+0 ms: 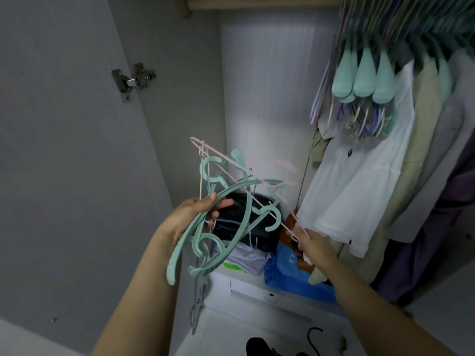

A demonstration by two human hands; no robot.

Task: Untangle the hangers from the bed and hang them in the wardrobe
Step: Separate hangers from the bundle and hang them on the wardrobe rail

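Step in hand, judged: separate pink wire hanger [232,163] from teal hanger bundle [205,232]. Bundle held in front of open wardrobe [267,98], above folded clothes [244,253] on wardrobe floor.

Procedure: keep bundle steady; draw pink wire along its own line, rotating to clear teal hooks. Avoid forcing; thin wire likely bends.

Left hand [195,214]: palm facing inward, fingers clenched round teal bundle. Right hand [311,245]: extended toward hanging white shirt [359,181], fingers pinching lower end of pink wire.

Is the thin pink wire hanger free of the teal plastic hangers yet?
No. The thin pink wire hanger threads through the teal plastic hangers gripped by the left hand; the right hand pinches its end.
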